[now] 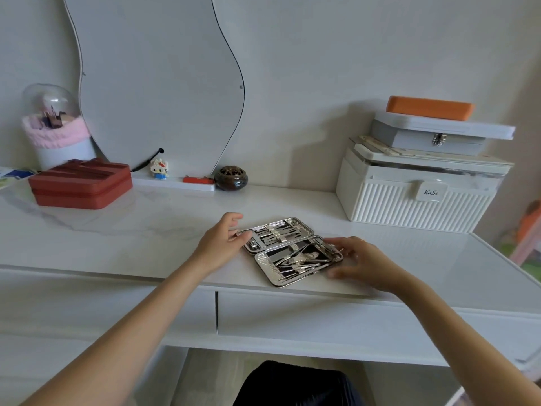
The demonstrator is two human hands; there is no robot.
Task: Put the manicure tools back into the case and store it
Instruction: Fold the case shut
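A silver manicure case (265,259) lies open flat on the white vanity top, near its front edge. Both halves have black lining with several metal tools (298,257) in them; those in the near half lie loose and crossed. My left hand (222,240) touches the far half's left edge, thumb and fingers at its rim. My right hand (361,260) rests at the right end of the near half, fingers spread and touching the rim and tool tips. Whether either hand pinches anything is unclear.
A red zip case (80,183) sits at the back left beside a domed brush holder (55,127). A wavy mirror (158,83) leans on the wall. A ribbed white box (415,194) with stacked boxes stands at the right. A closed drawer (322,315) lies below the case.
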